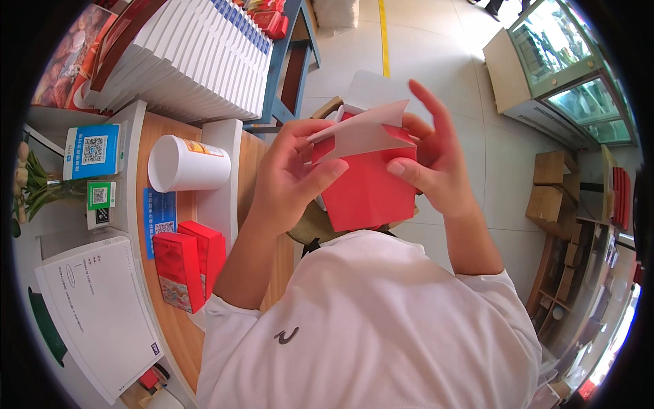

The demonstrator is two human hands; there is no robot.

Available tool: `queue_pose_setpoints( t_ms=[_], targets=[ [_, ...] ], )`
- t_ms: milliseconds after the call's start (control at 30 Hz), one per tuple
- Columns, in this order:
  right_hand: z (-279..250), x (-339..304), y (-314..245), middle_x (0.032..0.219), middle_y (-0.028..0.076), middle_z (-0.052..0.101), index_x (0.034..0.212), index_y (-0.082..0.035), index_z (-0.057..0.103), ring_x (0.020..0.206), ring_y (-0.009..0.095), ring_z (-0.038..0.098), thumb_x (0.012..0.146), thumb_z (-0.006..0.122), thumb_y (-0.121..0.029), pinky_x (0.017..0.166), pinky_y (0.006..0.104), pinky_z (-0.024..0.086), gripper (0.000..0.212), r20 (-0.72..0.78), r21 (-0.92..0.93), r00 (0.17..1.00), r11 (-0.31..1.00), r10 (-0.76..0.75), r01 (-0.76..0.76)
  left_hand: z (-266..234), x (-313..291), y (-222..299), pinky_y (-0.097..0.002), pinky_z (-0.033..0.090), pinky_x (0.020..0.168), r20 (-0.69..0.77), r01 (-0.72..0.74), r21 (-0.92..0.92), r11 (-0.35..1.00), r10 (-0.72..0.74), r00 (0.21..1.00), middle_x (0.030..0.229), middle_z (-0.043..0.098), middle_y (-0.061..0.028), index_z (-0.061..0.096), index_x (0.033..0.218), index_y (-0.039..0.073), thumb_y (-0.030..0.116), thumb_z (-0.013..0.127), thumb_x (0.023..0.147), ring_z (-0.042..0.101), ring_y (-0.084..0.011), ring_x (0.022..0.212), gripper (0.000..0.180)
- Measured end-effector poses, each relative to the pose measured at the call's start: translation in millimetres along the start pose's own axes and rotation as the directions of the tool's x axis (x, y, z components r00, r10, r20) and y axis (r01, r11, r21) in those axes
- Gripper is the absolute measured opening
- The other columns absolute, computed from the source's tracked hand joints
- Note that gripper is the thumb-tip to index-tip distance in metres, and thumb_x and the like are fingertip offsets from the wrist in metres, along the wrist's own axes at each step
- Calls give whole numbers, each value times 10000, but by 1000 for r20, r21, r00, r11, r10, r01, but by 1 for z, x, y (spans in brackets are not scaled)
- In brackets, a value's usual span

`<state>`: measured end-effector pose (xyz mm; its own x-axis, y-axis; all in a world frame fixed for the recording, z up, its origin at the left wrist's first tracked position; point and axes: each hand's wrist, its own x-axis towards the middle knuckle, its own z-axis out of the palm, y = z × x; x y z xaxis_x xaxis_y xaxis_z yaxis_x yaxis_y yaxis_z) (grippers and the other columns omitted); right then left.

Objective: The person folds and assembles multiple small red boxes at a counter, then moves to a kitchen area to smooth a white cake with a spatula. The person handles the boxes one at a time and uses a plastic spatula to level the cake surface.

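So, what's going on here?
Someone in a white shirt is holding a red box between their left hand and right hand. The right index finger is raised, and the box's pale-sided flaps aren't folded flat. Two more red boxes are off to the left.

Over my feed I see one red carton [368, 198], upper edge unclosed, pale flaps [364, 125] tilted up between my left fingers [304, 129] and right fingers [433, 109]; its smooth red body hangs between and below the thumbs [411, 171], narrowing downward.
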<state>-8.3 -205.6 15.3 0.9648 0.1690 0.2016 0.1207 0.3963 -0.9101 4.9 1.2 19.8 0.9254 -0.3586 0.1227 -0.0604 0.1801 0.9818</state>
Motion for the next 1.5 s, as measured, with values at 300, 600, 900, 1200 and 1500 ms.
queue_pose_setpoints(
  t_ms=[300,600,900,1200,1500],
  targets=[
    [-13,6,-2,1192,127,522,1016,17,563,1031,192,568,766,718,-39,848,309,508,300,133,-261,990,961,-55,88,-4,4,0,-357,449,936,109,-184,72,980,176,978,1206,534,-234,495,1092,6,105,643,836,543,-254,1111,311],
    [-12,0,4,1180,120,553,1275,-37,478,1032,188,563,731,766,-107,874,308,482,620,102,-210,994,977,-24,45,-17,8,-6,-364,455,907,303,-387,126,914,336,892,1221,498,-291,530,985,14,365,652,837,546,-294,1100,400],
    [-8,-2,5,1088,60,586,1246,-25,475,929,170,585,595,851,-230,788,285,491,779,137,-348,990,937,7,41,9,11,15,-357,458,799,345,-315,540,780,137,929,1074,555,-153,368,1357,34,346,542,903,579,-284,937,577],
    [-9,-8,4,1058,36,544,1010,-44,522,914,145,568,536,879,-250,703,260,486,628,57,-349,998,937,32,-11,5,8,9,-375,428,881,496,-331,459,824,72,866,1160,504,-228,208,1430,9,307,567,889,536,-373,1003,715],
    [-13,-7,-8,1131,109,578,1262,-52,493,992,199,575,673,816,-209,825,312,478,690,218,-483,976,869,1,107,-7,10,20,-355,366,963,419,-295,496,816,72,905,1263,451,-182,206,1435,14,274,578,890,473,-310,1122,709]
  ],
)
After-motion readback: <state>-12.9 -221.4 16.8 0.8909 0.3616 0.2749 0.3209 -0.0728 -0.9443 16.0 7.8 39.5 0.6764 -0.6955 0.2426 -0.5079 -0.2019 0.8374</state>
